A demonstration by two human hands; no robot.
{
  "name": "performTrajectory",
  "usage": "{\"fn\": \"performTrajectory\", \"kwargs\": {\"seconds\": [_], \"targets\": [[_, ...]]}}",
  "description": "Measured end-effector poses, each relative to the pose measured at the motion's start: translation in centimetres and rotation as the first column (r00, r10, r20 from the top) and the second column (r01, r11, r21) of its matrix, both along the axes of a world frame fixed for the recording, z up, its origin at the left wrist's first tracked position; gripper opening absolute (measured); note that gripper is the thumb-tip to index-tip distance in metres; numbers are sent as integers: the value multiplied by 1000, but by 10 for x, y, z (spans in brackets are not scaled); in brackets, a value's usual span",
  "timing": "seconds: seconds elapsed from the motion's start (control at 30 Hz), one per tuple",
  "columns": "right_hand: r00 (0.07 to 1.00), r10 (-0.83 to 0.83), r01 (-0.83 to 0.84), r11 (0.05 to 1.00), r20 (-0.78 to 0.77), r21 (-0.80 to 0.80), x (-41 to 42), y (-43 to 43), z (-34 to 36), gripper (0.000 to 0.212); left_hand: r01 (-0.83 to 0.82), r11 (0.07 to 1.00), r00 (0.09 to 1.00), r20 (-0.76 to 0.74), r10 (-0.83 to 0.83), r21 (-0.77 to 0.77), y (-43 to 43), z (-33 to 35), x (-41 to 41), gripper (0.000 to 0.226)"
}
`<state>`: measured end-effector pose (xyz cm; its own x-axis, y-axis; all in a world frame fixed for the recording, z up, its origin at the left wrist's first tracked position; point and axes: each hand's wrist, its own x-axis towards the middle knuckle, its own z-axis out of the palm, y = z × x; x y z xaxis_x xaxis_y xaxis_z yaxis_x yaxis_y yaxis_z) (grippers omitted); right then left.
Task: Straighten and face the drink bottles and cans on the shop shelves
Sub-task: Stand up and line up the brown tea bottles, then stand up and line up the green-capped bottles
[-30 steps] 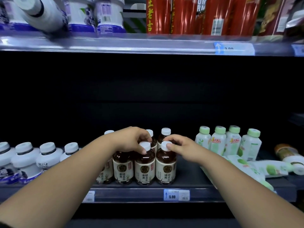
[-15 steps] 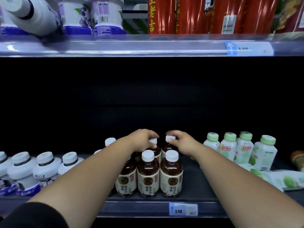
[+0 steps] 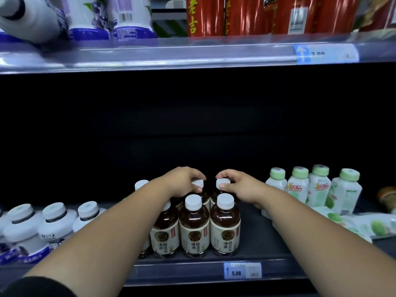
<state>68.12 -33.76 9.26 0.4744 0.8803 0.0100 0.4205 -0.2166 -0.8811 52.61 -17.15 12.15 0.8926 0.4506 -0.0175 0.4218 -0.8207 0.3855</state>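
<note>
left hand: your left hand (image 3: pixel 182 181) reaches over the front row, grip clamped on the white cap of the back-left bottle (image 3: pixel 198 183)
right hand: your right hand (image 3: pixel 240 187) is right next to it, grip pinched round the cap of the back-right bottle (image 3: pixel 222 182), thumb on the near side
those two: upright, side by side, just behind the front row, mid lower shelf (image 3: pixel 171 273)
front row: three brown drink bottles (image 3: pixel 194 228), upright, touching, cream labels facing you, above the 5.00 price tag (image 3: pixel 242 273)
left side: chunky white-capped bottles (image 3: pixel 55 224), kinda jumbled
right side: green-capped bottles (image 3: pixel 300 189) standing, fallen green bottles (image 3: pixel 364 226) lying flat in front of them
</note>
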Motion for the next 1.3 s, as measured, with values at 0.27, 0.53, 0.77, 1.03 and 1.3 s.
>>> {"fn": "performTrajectory", "kwargs": {"seconds": [0.27, 0.53, 0.77, 1.03, 1.3], "targets": [[991, -133, 136, 980, -31, 148, -15, -15, 7, 35, 39, 998, 987, 160, -32, -45, -14, 7, -12, 57], [958, -287, 265, 901, 15, 344, -44, -56, 19, 41, 159, 980, 912, 399, -98, -123, -43, 20, -16, 52], [889, -449, 395, 852, 90, 343, -60, -125, 16, 40, 353, 931, 830, 489, -269, -87, -103, 12, 2, 51], [868, -495, 461, 831, 36, 311, -28, -209, 1, 33, 420, 903, 823, 457, -336, -92, -170, -1, 36, 53], [926, -378, 362, 893, 9, 267, 42, -277, -7, 30, 221, 966, 900, 409, -148, -135, -216, -12, 75, 52]]}}
